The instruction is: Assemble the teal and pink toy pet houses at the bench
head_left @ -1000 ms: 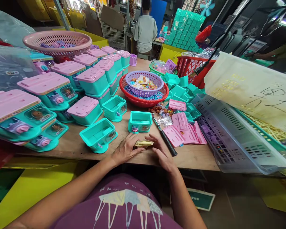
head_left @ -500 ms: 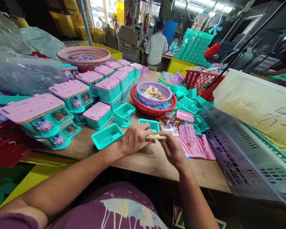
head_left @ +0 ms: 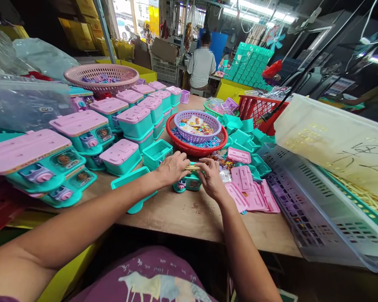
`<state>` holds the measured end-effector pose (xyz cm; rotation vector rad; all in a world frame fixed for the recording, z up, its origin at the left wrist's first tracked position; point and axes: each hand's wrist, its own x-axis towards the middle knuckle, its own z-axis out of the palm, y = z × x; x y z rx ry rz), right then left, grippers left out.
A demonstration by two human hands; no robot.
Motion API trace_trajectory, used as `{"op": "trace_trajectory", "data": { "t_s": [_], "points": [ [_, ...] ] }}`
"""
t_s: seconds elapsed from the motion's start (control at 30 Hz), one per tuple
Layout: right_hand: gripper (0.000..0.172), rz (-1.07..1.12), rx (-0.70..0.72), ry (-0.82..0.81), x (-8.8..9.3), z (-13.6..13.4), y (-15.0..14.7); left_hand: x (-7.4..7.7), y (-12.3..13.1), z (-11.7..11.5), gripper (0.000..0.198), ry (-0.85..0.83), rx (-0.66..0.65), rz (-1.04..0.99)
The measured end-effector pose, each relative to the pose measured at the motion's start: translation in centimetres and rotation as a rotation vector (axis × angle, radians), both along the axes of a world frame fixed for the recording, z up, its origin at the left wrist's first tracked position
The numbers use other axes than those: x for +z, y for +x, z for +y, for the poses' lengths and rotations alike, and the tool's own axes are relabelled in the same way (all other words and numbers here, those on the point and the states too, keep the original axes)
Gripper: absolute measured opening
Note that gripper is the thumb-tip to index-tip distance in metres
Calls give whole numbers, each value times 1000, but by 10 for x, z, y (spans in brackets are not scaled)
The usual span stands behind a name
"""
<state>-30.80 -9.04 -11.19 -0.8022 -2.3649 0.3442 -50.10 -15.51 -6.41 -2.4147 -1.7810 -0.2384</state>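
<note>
Between my hands is a thin yellowish strip or bundle of sticks (head_left: 193, 167); which of the two I cannot tell. It lies level across the top of a small teal box (head_left: 193, 184) with a purple-and-pink knob on its front. My left hand (head_left: 174, 167) has its fingers closed on the strip's left end. On the right end, my right hand (head_left: 212, 176) pinches with thumb and fingertips, close to the box's edge. Left of the box stand an open teal tub (head_left: 157, 154) and a longer open teal box (head_left: 132, 182), partly behind my left forearm.
Pink-lidded teal boxes (head_left: 135, 121) are stacked at left. A purple basket (head_left: 198, 136) of small parts sits inside a red one (head_left: 195, 152). Pink lids (head_left: 255, 197) and loose teal tubs (head_left: 242, 140) lie at right, beside a clear crate (head_left: 296, 226). A person (head_left: 202, 63) sits behind.
My hands have brought the yellowish piece down and forward onto the small teal box, whose knobbed front now shows. The view has also shifted slightly.
</note>
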Motion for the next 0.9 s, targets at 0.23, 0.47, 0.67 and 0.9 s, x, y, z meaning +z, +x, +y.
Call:
{"op": "trace_trajectory", "data": {
  "t_s": [0.23, 0.47, 0.67, 0.9],
  "points": [
    [48, -150, -31, 79, 8, -21, -9, -1, 4, 3, 20, 32, -1, -20],
    [60, -184, -396, 40, -11, -42, 71, -2, 6, -8, 77, 24, -13, -105],
    [26, -322, -448, -20, -32, -36, 131, -5, 19, -12, 82, -178, 128, -48],
    [42, -170, -524, -107, -30, -31, 134, -22, 41, -64, 98, -9, 207, -300]
  ]
}}
